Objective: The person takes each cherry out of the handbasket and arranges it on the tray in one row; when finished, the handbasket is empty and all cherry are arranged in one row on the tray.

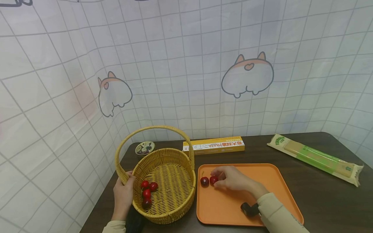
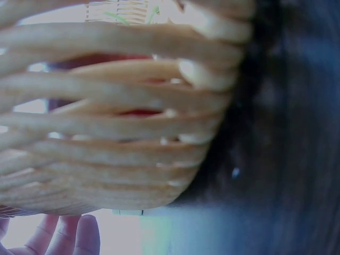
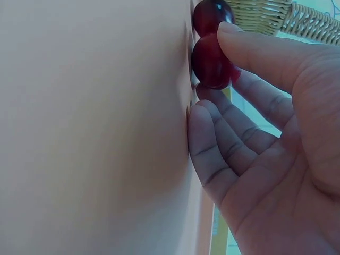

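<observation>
A yellow wicker basket (image 1: 186,194) with an arched handle stands on the dark table, left of an orange tray (image 1: 262,187). Several red cherries (image 1: 147,191) lie in the basket's near left part. My left hand (image 1: 125,184) grips the basket's left rim, thumb over the edge. The left wrist view shows the basket weave (image 2: 106,133) very close, with fingertips (image 2: 69,236) below it. Two cherries sit at the tray's left end. My right hand (image 1: 218,181) pinches the right cherry (image 1: 213,180) (image 3: 210,61) between thumb (image 3: 265,53) and fingers. The other cherry (image 1: 204,181) (image 3: 211,16) lies touching it.
A yellow pasta box (image 1: 214,145) lies behind the tray and a small round tin (image 1: 144,148) behind the basket. A long green-and-tan noodle packet (image 1: 316,158) lies at the right. A tiled curtain wall closes off the back and left of the table.
</observation>
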The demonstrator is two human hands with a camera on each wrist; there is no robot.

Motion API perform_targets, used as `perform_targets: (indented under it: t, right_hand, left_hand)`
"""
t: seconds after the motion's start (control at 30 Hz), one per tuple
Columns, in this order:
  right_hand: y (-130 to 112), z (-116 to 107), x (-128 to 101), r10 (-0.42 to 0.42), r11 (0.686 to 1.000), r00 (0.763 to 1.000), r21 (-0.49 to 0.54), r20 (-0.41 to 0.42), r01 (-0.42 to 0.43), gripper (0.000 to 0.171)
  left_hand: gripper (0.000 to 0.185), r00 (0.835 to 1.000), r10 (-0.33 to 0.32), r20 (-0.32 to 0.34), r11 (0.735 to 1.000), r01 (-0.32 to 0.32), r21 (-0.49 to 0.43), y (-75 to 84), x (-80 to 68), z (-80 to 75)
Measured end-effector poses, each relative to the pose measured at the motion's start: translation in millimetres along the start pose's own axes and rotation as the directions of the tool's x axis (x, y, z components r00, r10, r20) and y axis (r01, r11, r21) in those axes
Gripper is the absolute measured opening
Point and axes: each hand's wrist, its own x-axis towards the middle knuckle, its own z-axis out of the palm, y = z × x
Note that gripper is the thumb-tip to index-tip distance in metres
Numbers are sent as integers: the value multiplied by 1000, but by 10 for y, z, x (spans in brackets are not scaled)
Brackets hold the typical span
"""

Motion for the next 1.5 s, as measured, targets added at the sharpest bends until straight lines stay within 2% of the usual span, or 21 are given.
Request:
perform_targets:
  t: [0.5, 0.63, 0.73, 0.83, 1.07, 1.3, 1.5]
  right_hand:
    - [-24, -109, -36, 21, 1000, 1000, -4, -21, -21, 37]
    - [-36, -187, -54, 14, 999, 995, -48, -97, -18, 32]
    - [-91, -227, -63, -28, 996, 986, -91, -163, 14, 27]
    - [-195, -232, -65, -61, 995, 980, -83, -188, 46, 22]
    - [-524, -153, -59, -160, 987, 973, -11, -167, 160, 19]
    - [-834, -23, -78, -223, 958, 972, 166, -78, 233, 17]
    - [-1028, 210, 22, -277, 946, 959, 162, -54, 282, 16]
  left_hand:
    - [29, 1000, -8, 1, 1000, 8, -9, -19, 15, 7]
    - [30, 1000, -6, 6, 1000, 6, -14, -14, 7, 2]
    - [31, 1000, -8, 4, 1000, 8, -10, -16, 4, 4]
    - [32, 1000, -12, 2, 1000, 12, -9, -18, 3, 5]
    - [34, 999, -29, 20, 1000, 29, -11, -19, -17, -18]
    - [31, 1000, -2, 15, 1000, 2, -14, 10, -10, 2]
    - [26, 1000, 25, 10, 999, -25, -22, -40, -20, -8]
